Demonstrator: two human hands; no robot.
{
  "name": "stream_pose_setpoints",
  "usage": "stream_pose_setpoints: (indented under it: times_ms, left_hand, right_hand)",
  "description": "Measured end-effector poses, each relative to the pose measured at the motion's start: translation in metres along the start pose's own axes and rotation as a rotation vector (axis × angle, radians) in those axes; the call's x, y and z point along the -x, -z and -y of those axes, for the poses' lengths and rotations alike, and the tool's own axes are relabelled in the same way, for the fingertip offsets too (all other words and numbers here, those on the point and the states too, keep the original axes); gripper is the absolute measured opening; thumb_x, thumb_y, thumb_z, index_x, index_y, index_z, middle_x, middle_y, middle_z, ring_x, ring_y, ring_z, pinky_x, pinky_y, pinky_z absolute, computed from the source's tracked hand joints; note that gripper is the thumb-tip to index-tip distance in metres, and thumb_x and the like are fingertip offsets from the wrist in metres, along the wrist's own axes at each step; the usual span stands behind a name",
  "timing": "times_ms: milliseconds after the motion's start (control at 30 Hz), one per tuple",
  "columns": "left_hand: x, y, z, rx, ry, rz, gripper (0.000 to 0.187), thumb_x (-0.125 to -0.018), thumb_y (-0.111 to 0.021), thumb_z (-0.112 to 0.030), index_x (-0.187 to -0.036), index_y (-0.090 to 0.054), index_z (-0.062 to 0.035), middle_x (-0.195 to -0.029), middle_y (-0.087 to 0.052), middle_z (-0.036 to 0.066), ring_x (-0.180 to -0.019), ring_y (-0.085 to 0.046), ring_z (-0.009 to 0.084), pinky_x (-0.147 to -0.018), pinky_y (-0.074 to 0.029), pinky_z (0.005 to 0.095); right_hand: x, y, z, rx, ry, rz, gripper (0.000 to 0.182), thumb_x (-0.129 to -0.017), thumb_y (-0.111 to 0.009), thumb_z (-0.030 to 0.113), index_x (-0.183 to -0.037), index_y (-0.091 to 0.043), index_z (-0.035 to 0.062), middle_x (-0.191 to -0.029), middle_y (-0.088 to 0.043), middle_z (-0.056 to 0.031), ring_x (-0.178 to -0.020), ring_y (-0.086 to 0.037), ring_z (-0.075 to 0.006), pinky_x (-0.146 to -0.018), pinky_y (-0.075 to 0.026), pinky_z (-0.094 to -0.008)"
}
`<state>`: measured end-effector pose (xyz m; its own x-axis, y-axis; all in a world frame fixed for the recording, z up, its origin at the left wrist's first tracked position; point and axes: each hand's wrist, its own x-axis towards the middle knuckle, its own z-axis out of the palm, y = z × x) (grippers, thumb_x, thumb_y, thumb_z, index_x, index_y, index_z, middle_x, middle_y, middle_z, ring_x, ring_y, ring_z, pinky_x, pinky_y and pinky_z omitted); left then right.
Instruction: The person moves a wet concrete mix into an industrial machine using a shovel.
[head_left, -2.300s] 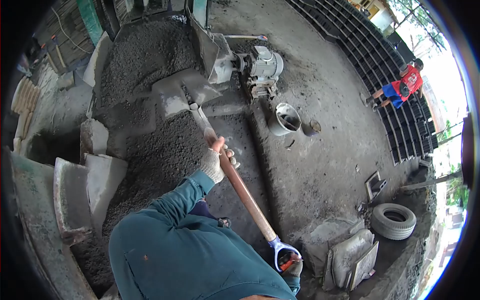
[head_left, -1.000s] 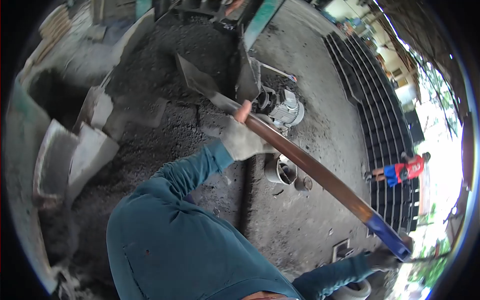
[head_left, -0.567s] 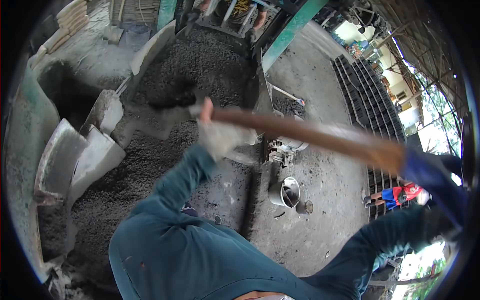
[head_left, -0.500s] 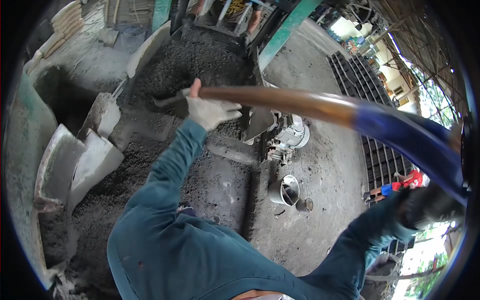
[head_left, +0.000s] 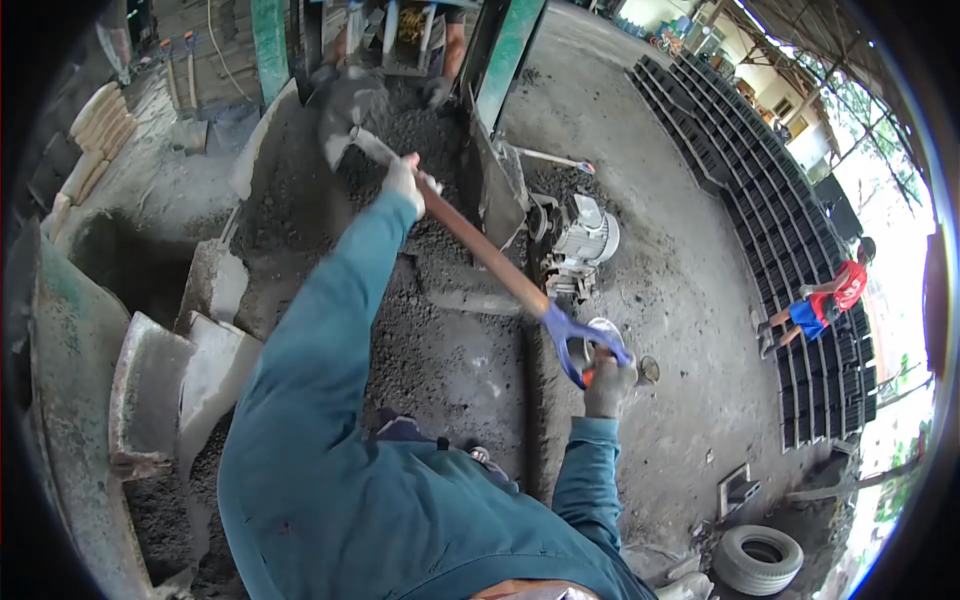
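Gloved left hand (head_left: pixel 403 181) clamps the brown wooden shovel shaft (head_left: pixel 480 250) near the loaded blade; gloved right hand (head_left: pixel 608 378) grips the blue D-handle (head_left: pixel 580 340). Advisable: keep blade level, hands wide apart.

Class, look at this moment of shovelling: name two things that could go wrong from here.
The shovel blade is raised and loaded, so grit may spill onto the motor beside the pile. The right hand grips only the handle end, far from the left hand, so the load could perhaps twist.

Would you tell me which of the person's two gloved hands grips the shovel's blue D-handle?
The right hand, low by the bucket, grips the blue D-handle; the left hand holds the wooden shaft higher up.
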<state>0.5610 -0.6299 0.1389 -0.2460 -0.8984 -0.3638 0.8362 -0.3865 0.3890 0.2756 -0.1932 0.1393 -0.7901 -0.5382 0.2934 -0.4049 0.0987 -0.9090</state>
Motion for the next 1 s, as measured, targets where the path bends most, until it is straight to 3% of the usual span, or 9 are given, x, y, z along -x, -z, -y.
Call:
stream_pose_setpoints:
  times_ms: [167,267,333,433,667,800,867,900,1000]
  left_hand:
    - [0.227,0.024,0.077,-0.046,0.031,0.401,0.028,-0.093,-0.060,-0.033,-0.077,-0.047,-0.0143,-0.072,-0.046,0.003,-0.067,-0.048,0.0204,-0.080,-0.044,0.0463]
    - [0.313,0.097,0.140,0.069,-0.005,0.185,0.030,-0.093,-0.058,-0.034,-0.074,-0.046,-0.0149,-0.069,-0.046,0.002,-0.063,-0.046,0.0204,-0.076,-0.044,0.0453]
    - [0.369,0.201,0.181,0.295,-0.038,-0.448,0.032,-0.092,-0.057,-0.039,-0.073,-0.046,-0.0151,-0.065,-0.044,0.002,-0.058,-0.045,0.0199,-0.070,-0.043,0.0457]
    - [0.448,0.252,0.207,0.265,-0.204,-0.900,0.037,-0.088,-0.057,-0.044,-0.071,-0.045,-0.0134,-0.061,-0.046,0.004,-0.059,-0.051,0.0240,-0.066,-0.047,0.0478]
    - [0.584,0.357,0.266,0.569,-0.337,-1.186,0.022,-0.087,-0.054,-0.027,-0.071,-0.045,-0.0157,-0.060,-0.047,0.003,-0.057,-0.051,0.0235,-0.065,-0.050,0.0498]
    - [0.624,0.382,0.301,0.519,-0.365,-1.056,0.016,-0.084,-0.056,-0.024,-0.075,-0.050,-0.0124,-0.069,-0.052,0.008,-0.068,-0.054,0.0313,-0.075,-0.051,0.0515]
    - [0.638,0.370,0.301,0.324,-0.346,-0.951,0.020,-0.085,-0.060,-0.029,-0.077,-0.055,-0.0103,-0.076,-0.060,0.008,-0.075,-0.061,0.0313,-0.073,-0.052,0.0466]
    - [0.645,0.424,0.316,0.390,-0.259,-0.838,0.020,-0.086,-0.058,-0.028,-0.079,-0.056,-0.0089,-0.076,-0.062,0.006,-0.073,-0.062,0.0284,-0.073,-0.052,0.0446]
    - [0.673,0.335,0.303,0.695,-0.246,-0.557,0.024,-0.089,-0.058,-0.029,-0.086,-0.060,-0.0058,-0.078,-0.064,0.009,-0.071,-0.063,0.0256,-0.068,-0.053,0.0411]
  right_hand:
    - [0.012,0.094,-0.107,-0.371,-0.466,-0.100,0.009,-0.091,-0.062,0.012,-0.089,-0.058,0.0041,-0.064,-0.057,-0.0054,-0.047,-0.055,-0.0158,-0.038,-0.043,-0.0307]
    - [0.016,0.149,-0.156,-0.191,-0.622,0.048,0.006,-0.088,-0.061,0.008,-0.089,-0.059,0.0022,-0.064,-0.058,-0.0063,-0.048,-0.055,-0.0159,-0.040,-0.045,-0.0299]
    - [0.014,0.155,-0.162,0.016,-0.516,0.306,0.009,-0.083,-0.057,0.006,-0.090,-0.061,0.0003,-0.065,-0.060,-0.0073,-0.049,-0.057,-0.0160,-0.043,-0.047,-0.0295]
    - [0.006,0.123,-0.165,0.045,-0.300,0.641,0.019,-0.070,-0.059,-0.005,-0.088,-0.065,-0.0010,-0.073,-0.065,-0.0080,-0.067,-0.064,-0.0140,-0.056,-0.051,-0.0286]
    - [0.032,0.053,-0.021,-0.038,0.350,1.366,0.021,-0.078,-0.067,0.006,-0.099,-0.065,0.0019,-0.088,-0.067,-0.0053,-0.077,-0.064,-0.0155,-0.068,-0.053,-0.0292]
    - [0.084,0.035,0.020,-0.673,-0.196,2.003,0.047,-0.084,-0.073,0.030,-0.117,-0.061,-0.0011,-0.106,-0.066,-0.0072,-0.095,-0.064,-0.0176,-0.087,-0.051,-0.0307]
    - [0.125,0.017,0.021,-0.780,-0.530,2.069,0.036,-0.093,-0.065,0.024,-0.120,-0.059,0.0009,-0.108,-0.065,-0.0114,-0.100,-0.062,-0.0176,-0.086,-0.052,-0.0323]
    - [0.156,0.006,0.012,-0.593,-0.552,2.106,0.042,-0.094,-0.063,0.029,-0.125,-0.055,0.0014,-0.108,-0.065,-0.0121,-0.098,-0.063,-0.0194,-0.084,-0.053,-0.0342]
    - [0.267,0.012,-0.049,-0.071,-0.791,2.173,0.060,-0.093,-0.058,0.049,-0.133,-0.047,0.0041,-0.098,-0.065,-0.0140,-0.088,-0.065,-0.0266,-0.078,-0.056,-0.0424]
